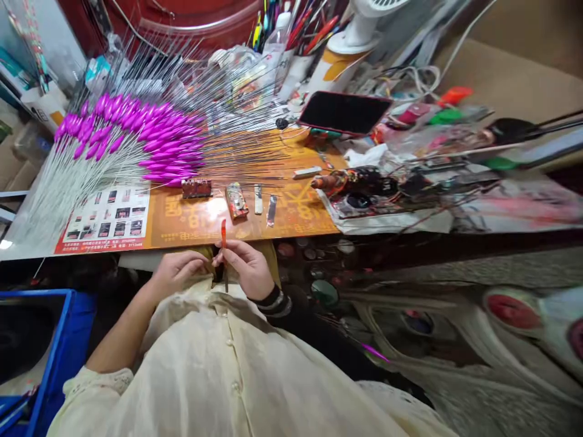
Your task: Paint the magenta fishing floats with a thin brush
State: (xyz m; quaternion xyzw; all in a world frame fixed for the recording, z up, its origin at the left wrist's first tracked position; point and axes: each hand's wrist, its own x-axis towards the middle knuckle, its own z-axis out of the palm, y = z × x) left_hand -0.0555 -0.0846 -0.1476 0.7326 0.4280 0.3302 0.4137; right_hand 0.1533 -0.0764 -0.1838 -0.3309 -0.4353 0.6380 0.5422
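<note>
In front of my body, just below the table edge, my right hand [249, 267] pinches a slim upright stick [223, 233] with an orange-red upper part. Its darker lower end shows beneath the fingers. My left hand [182, 270] is close beside it on the left, fingers curled together, their tips near the stick; whatever they pinch is too small to make out. On the table ahead lie a dark red stained block [197, 189], a paint-smeared block [235, 201] and two small flat strips, one pale [258, 199] and one dark [271, 210].
Many glossy magenta spindle-shaped pieces [175, 142] on long thin stems fan across the table's left side. A black-screened phone [345, 113] leans at the back. Paint-stained tools [355, 181] lie on the right. A blue crate [68, 340] stands at lower left.
</note>
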